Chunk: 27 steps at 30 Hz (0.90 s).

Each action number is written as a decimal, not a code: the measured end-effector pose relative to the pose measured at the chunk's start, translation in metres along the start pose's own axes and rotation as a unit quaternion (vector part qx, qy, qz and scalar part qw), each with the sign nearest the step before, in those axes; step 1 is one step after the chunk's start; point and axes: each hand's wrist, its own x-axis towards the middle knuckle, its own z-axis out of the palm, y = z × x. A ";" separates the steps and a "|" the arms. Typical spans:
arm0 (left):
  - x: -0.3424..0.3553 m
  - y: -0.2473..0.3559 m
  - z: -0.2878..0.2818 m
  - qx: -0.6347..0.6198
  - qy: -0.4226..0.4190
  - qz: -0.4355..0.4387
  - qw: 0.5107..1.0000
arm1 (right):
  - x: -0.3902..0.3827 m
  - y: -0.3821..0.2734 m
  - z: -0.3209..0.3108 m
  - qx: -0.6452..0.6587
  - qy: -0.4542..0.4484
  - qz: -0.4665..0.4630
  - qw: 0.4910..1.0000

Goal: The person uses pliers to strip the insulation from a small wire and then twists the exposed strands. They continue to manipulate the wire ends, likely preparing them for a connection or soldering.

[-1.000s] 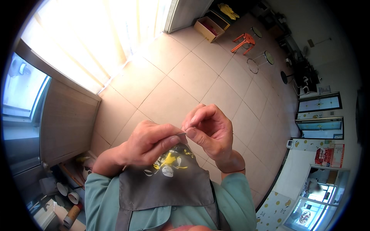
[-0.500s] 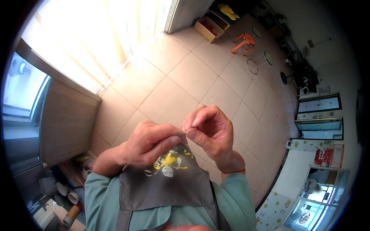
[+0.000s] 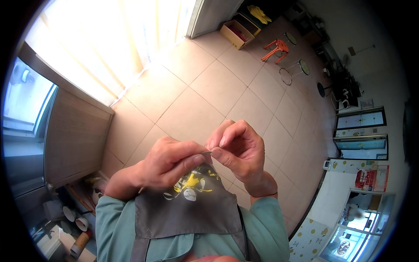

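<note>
My left hand [image 3: 168, 163] is closed in a pinch, thumb against the bent index finger. A thin, pale grey sliver [image 3: 207, 153] sticks out from between those fingertips; its kind is too small to tell. Close by on the right, my right hand [image 3: 242, 150] has its fingers curled toward the thumb, whose tip is right at the sliver's end. Anything between the right fingertips is too small to make out. Both hands are held up in front of a grey apron [image 3: 187, 218] with a yellow and white print, worn over a green short-sleeved top.
A tiled floor [image 3: 209, 100] lies beyond my hands. At the far right stand an orange stool [image 3: 277, 47] and round-seated stools [image 3: 304, 67]. A cardboard box [image 3: 237, 34] sits by the doorway. On the left is a wooden cabinet [image 3: 74, 135], with rolled tubes [image 3: 80, 244] below it.
The right index fingertip has shifted very slightly, and the dark thin bit seen by it before is now hardly visible. The left hand has kept its place and its pinch.
</note>
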 end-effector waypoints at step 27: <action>0.006 -0.010 -0.003 -0.002 -0.003 0.064 0.998 | 0.009 -0.022 -0.002 -0.026 -0.026 0.079 0.996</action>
